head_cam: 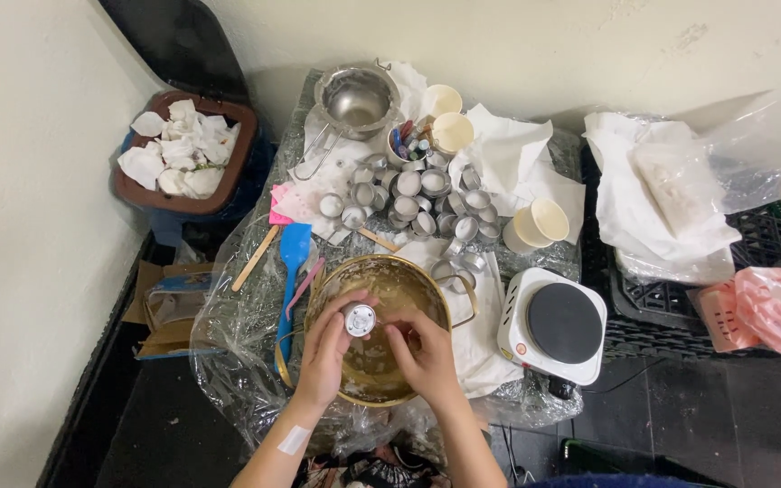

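My left hand (pixel 329 348) holds a small round metal tealight cup (pixel 360 319) over a brass-coloured pot (pixel 440 287) with pale residue inside. Beside it, my right hand (pixel 422 354) hovers above the pot with its fingers curled and fingertips close to the cup. A white bandage strip sits on my left forearm. Behind the pot lies a cluster of several more small metal cups (pixel 413 201), some filled with white wax.
A blue spatula (pixel 293 262) and wooden sticks (pixel 255 258) lie left of the pot. At the right stands a white single hotplate (pixel 557 323). Behind are a steel sieve bowl (pixel 355 99), paper cups (pixel 540 223) and crumpled paper. A bin of tissues (pixel 183 154) stands far left.
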